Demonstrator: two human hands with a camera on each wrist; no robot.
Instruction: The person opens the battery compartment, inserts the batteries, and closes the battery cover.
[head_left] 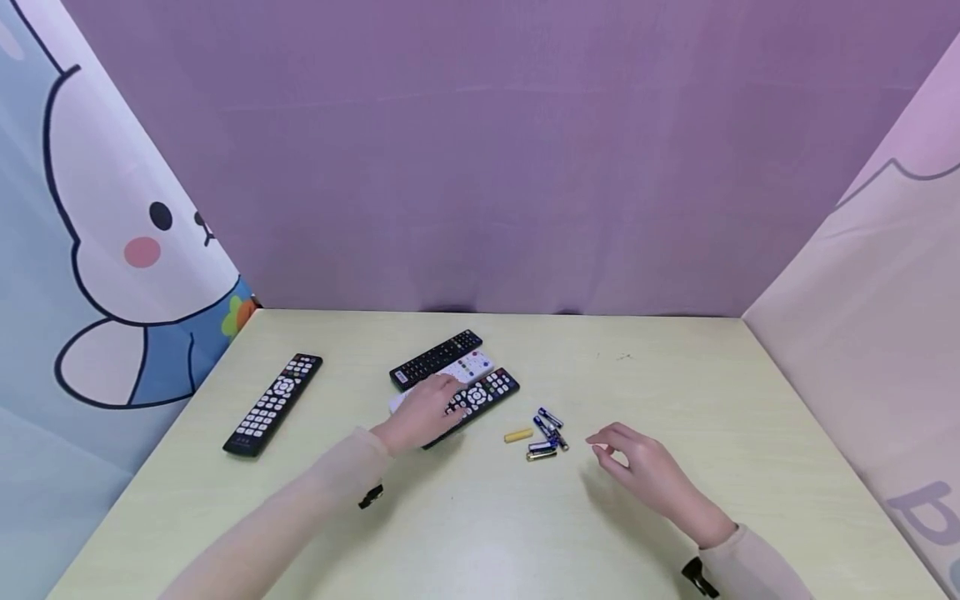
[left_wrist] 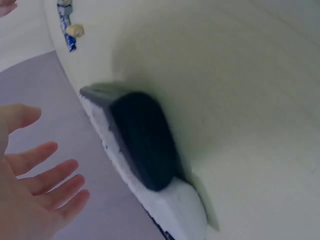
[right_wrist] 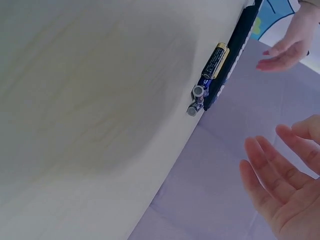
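Note:
My left hand (head_left: 423,414) hovers over three remote controls that lie side by side, its fingers loosely spread and holding nothing. It covers part of a white remote (head_left: 471,365) and part of the nearer black remote (head_left: 495,387); another black remote (head_left: 438,358) lies behind them. In the left wrist view a gap shows between my fingers (left_wrist: 55,175) and the black remote's end (left_wrist: 145,142). My right hand (head_left: 648,471) hangs with relaxed, bent fingers to the right of several blue-and-silver batteries (head_left: 551,429). A yellow battery (head_left: 518,435) lies left of those.
A separate black remote (head_left: 273,406) lies at the left of the pale table (head_left: 480,542). Behind the table's far edge stands a purple cloth wall (head_left: 480,167). Printed cloths flank both sides, the left one with a cartoon rabbit (head_left: 142,208).

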